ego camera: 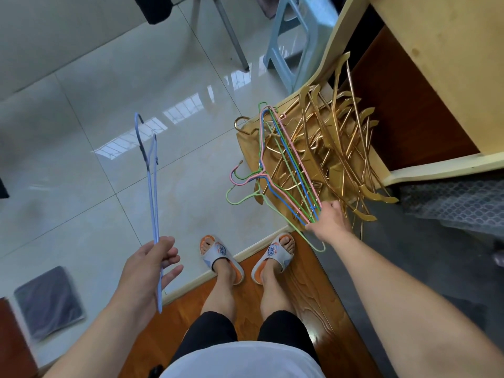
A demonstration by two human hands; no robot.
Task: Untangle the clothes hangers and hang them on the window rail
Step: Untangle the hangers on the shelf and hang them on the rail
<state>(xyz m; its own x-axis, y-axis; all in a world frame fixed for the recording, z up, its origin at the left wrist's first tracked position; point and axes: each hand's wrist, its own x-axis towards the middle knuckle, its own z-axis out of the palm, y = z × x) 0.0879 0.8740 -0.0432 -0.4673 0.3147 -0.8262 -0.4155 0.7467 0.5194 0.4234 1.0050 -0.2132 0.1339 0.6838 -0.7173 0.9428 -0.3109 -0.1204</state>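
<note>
Glossy pale floor tiles (81, 110) fill the left, open and bare between the hands. On a wooden seat (246, 148) at the right lies a tangled heap of gold hangers (341, 148), some jutting past its edges. The right hand (328, 222) grips a bunch of thin pink, green and blue wire hangers (286, 170) at one end. The left hand (148, 264) holds a single pale blue hanger (152, 192), well apart.

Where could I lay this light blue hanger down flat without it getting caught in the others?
The pale tiled floor between the left hand, the plastic stool and the chair seat is bare and wide. The wooden step beside your feet has a narrower free strip. The seat is crowded: the gold hangers and the coloured wire hangers gripped by the right hand cover it.
</note>
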